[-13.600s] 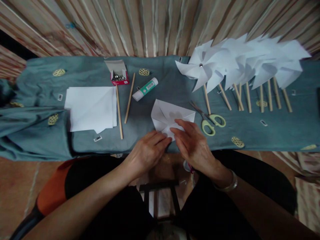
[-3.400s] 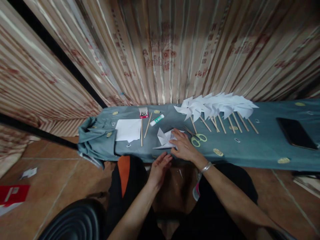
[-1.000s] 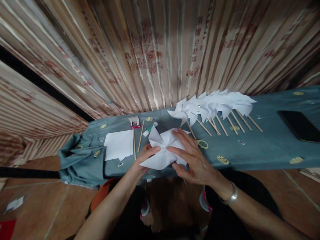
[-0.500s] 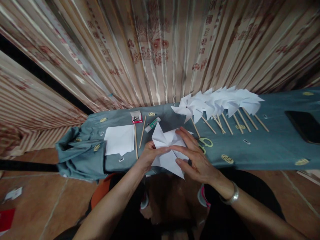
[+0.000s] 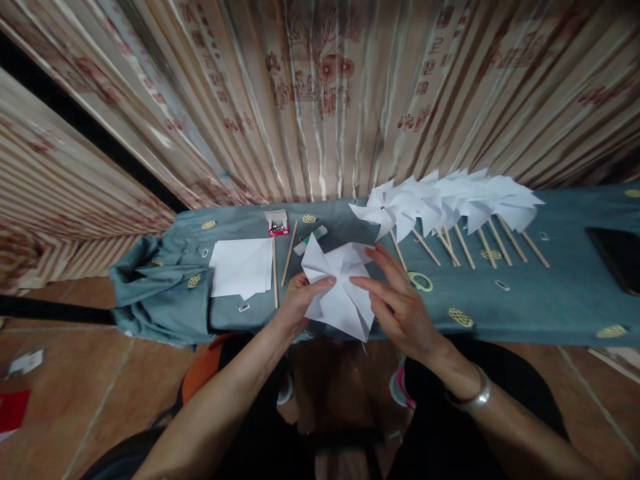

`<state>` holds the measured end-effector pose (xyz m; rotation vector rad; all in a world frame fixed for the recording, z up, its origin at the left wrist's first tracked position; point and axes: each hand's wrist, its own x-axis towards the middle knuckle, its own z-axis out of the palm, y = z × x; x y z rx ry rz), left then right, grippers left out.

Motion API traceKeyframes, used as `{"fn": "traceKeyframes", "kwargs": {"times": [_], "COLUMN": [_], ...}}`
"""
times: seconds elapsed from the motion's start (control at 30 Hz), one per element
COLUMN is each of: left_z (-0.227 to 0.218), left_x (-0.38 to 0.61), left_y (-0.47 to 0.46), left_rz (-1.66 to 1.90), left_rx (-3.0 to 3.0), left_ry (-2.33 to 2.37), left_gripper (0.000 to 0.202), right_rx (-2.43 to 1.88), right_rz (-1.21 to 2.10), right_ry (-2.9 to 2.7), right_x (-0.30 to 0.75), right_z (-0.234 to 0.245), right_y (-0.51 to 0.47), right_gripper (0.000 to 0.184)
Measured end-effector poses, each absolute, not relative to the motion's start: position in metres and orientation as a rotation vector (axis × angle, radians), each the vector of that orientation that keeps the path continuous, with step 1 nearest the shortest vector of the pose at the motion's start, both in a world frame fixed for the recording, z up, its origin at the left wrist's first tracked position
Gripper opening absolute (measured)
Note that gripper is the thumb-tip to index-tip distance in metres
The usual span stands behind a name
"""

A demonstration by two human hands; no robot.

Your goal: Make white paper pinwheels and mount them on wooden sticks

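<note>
A white paper pinwheel (image 5: 345, 293), its blades folded in toward the middle, is held over the table's front edge. My left hand (image 5: 299, 300) grips its left side, the thumb lying on top and the other fingers underneath. On the right side, my right hand (image 5: 400, 300) has its fingers spread, with the index fingertip at the paper near the centre and another finger by the upper right blade. Behind the pinwheel lies a glue stick (image 5: 311, 240). Yellow-green scissors (image 5: 421, 281) rest beside my right hand, partly hidden by it.
Finished pinwheels (image 5: 430, 200) on wooden sticks overlap in a row at the back right. Left of me lie a stack of white paper (image 5: 241, 267), two loose sticks (image 5: 275, 273) and a small box of pins (image 5: 278, 223). A dark phone (image 5: 617, 257) is at the right end.
My right fingers have drawn back slightly from the pinwheel's centre and spread, while my left thumb stays on the paper. The view has shifted a little.
</note>
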<state>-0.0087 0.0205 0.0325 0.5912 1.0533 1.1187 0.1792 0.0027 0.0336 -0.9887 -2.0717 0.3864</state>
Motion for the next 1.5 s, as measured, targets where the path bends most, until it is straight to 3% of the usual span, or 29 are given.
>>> {"fn": "traceKeyframes", "kwargs": {"times": [0.43, 0.83, 1.5], "left_z": [0.038, 0.036, 0.035], "left_x": [-0.011, -0.001, 0.004], "left_y": [0.021, 0.021, 0.021], "left_rz": [1.215, 1.241, 1.245], "left_rx": [0.513, 0.506, 0.547], "left_ry": [1.034, 1.009, 1.034], "left_gripper": [0.035, 0.034, 0.033], "right_rx": [-0.901, -1.093, -1.215], "right_rz": [0.348, 0.309, 0.186], "right_ry": [-2.107, -1.898, -1.859], "right_x": [0.172, 0.165, 0.157], "right_z": [0.034, 0.033, 0.026], "right_y": [-0.002, 0.005, 0.016], "right_gripper": [0.023, 0.01, 0.013]}}
